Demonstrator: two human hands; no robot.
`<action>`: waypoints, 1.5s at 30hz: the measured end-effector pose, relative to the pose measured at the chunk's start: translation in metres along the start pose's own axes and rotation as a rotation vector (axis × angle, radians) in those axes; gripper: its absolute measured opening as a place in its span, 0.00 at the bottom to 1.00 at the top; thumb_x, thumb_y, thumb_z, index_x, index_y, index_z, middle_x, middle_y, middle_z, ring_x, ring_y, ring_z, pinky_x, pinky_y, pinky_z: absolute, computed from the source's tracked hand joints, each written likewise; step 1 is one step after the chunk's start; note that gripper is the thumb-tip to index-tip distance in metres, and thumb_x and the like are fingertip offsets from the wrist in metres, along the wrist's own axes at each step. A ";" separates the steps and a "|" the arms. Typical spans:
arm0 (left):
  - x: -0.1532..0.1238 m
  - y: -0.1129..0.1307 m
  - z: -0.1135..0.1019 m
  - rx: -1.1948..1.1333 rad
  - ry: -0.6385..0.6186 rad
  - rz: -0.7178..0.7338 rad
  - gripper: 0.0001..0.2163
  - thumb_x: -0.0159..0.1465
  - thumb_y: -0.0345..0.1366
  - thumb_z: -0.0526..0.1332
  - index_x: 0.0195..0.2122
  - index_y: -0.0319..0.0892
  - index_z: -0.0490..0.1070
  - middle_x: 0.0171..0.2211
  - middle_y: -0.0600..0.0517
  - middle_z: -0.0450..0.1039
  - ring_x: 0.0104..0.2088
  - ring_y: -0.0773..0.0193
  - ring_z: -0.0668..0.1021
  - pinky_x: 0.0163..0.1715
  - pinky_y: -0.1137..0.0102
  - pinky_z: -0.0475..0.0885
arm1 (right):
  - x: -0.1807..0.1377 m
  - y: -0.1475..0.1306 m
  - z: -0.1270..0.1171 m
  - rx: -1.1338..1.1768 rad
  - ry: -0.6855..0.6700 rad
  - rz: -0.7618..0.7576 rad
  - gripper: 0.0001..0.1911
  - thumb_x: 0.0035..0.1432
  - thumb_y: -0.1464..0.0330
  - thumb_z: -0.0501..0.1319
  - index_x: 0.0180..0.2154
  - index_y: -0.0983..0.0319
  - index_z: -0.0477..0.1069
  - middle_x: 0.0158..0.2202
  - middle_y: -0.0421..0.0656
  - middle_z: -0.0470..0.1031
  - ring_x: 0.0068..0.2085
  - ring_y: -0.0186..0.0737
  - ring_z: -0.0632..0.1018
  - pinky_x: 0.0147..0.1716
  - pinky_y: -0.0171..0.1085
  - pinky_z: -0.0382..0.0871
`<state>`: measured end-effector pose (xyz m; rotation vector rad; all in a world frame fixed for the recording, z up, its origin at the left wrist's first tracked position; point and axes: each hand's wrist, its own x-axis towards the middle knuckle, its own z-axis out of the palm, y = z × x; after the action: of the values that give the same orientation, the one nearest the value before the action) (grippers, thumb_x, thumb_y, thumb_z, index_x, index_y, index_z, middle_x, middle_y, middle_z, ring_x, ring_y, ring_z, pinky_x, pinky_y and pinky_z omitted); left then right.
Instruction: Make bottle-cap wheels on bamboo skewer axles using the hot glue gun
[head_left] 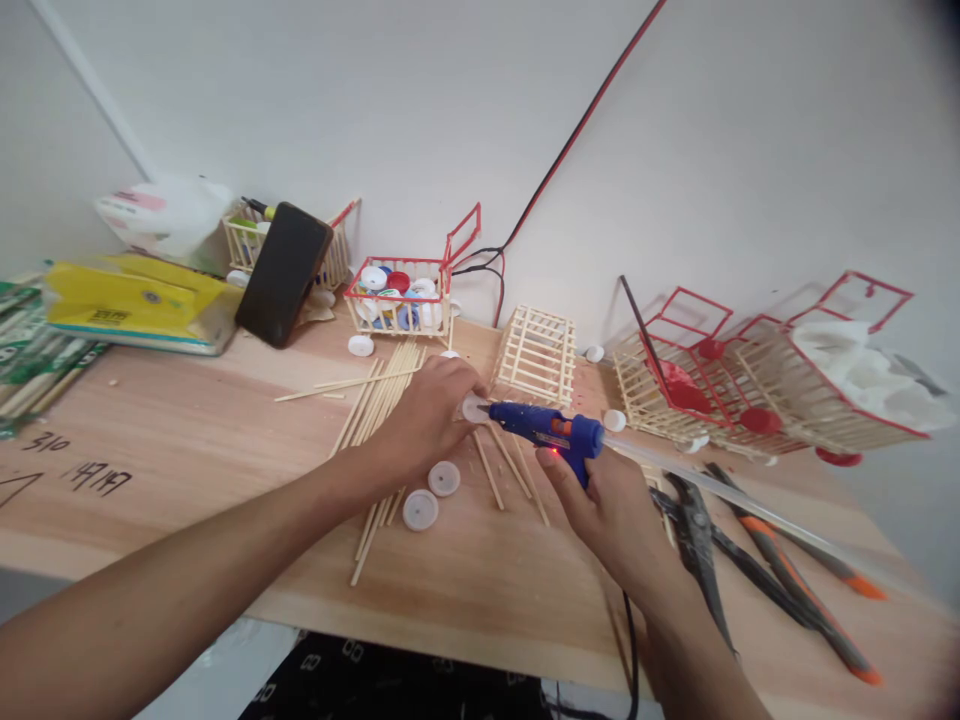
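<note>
My right hand (611, 510) grips a blue hot glue gun (536, 424), whose small red light glows and whose long clear glue stick (697, 475) juts out of the back. Its nozzle points left, right at a white bottle cap (474, 408) pinched in the fingers of my left hand (431, 415). Whether tip and cap touch is too small to tell. Two more white caps (421, 510) lie on the table below my left hand. Thin wooden sticks (375, 420) are bunched under my left wrist, and a few loose ones lie below the glue gun.
Behind my hands stands a plain stick basket (534, 350). A red-rimmed cart full of caps (397, 298) is left of it; more carts (675, 385) stand right. Pliers (694, 540) lie at right. A phone (285, 275) and yellow packet (142, 305) are at left.
</note>
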<state>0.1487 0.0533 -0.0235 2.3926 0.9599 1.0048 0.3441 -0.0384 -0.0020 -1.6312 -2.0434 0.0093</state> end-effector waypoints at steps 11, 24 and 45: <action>0.000 0.000 0.000 -0.005 -0.012 -0.008 0.04 0.59 0.31 0.62 0.35 0.40 0.69 0.37 0.51 0.72 0.41 0.59 0.70 0.44 0.64 0.64 | 0.001 -0.004 0.000 0.007 -0.012 -0.021 0.18 0.63 0.59 0.51 0.38 0.65 0.73 0.28 0.48 0.76 0.31 0.46 0.76 0.31 0.39 0.68; -0.001 -0.002 0.000 0.010 -0.003 0.003 0.04 0.59 0.29 0.60 0.36 0.41 0.70 0.37 0.51 0.72 0.42 0.59 0.69 0.44 0.64 0.64 | -0.001 -0.005 -0.004 0.085 -0.025 -0.001 0.17 0.64 0.61 0.50 0.42 0.63 0.72 0.31 0.45 0.76 0.33 0.42 0.76 0.30 0.36 0.66; -0.001 0.000 -0.001 -0.007 -0.022 -0.011 0.03 0.60 0.33 0.60 0.34 0.41 0.69 0.36 0.50 0.72 0.41 0.59 0.70 0.44 0.63 0.65 | 0.001 -0.004 0.000 0.004 -0.036 0.002 0.18 0.64 0.60 0.50 0.40 0.65 0.72 0.27 0.47 0.75 0.29 0.44 0.76 0.27 0.36 0.65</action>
<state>0.1480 0.0527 -0.0232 2.3850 0.9594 0.9736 0.3399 -0.0390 -0.0004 -1.6416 -2.0678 0.0433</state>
